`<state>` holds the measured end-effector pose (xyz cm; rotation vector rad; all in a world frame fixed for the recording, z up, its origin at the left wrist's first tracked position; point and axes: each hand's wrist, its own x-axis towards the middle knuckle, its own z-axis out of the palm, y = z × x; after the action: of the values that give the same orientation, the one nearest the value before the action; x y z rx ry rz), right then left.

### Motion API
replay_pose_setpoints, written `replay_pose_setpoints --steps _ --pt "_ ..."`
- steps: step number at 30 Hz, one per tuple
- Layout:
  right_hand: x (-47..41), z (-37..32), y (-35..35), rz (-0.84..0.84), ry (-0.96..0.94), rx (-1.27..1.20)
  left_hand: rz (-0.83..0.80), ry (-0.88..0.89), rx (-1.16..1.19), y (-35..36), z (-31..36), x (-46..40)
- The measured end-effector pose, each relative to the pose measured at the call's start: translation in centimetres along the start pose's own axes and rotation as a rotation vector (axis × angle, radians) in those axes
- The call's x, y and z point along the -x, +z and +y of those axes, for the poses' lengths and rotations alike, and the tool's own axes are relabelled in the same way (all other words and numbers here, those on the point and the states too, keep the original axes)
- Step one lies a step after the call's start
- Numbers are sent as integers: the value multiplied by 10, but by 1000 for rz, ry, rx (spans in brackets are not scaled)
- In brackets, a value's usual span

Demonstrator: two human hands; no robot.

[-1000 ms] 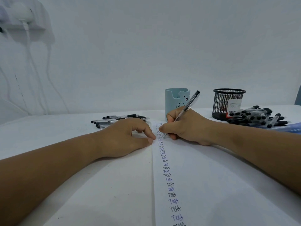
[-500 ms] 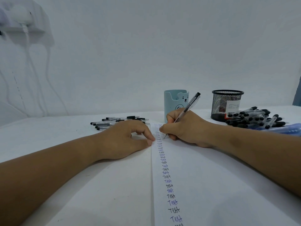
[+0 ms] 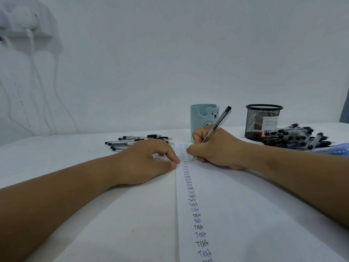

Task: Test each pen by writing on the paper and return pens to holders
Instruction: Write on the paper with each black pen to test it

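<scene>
Behind right hand (image 3: pixel 215 148), bear holder (image 3: pixel 202 120), mesh holder (image 3: pixel 261 120), pen pile (image 3: pixel 294 138)

A plain white wall (image 3: pixel 170 53) is seen behind the table, and most of the view is filled by it. At the upper left, a white power socket (image 3: pixel 24 19) is fixed on the wall, with a plug inserted in it. Several white cables (image 3: pixel 54 82) are hung down from there along the wall to the table edge. The table (image 3: pixel 47 148) is covered with a white surface. At the far right edge, a narrow strip of something blue-grey (image 3: pixel 344 110) is seen; what it is cannot be told. The scene is lit softly and evenly, with a cool bluish tone.
</scene>
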<state>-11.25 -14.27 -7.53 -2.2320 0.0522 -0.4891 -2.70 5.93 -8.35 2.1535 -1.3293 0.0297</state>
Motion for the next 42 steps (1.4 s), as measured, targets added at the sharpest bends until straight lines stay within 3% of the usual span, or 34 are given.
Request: replay_pose_setpoints --steps 25,30,36,42 --pt "-1 3 1 50 -19 24 -5 1 7 0 -1 0" --pt "-2 3 -1 191 -5 -328 -3 4 -5 0 -2 1" --pt "1 -8 -17 258 -85 -373 -10 26 -6 -1 -2 2" --pt "5 -2 -23 235 -57 -141 -18 32 -1 -2 0 2"
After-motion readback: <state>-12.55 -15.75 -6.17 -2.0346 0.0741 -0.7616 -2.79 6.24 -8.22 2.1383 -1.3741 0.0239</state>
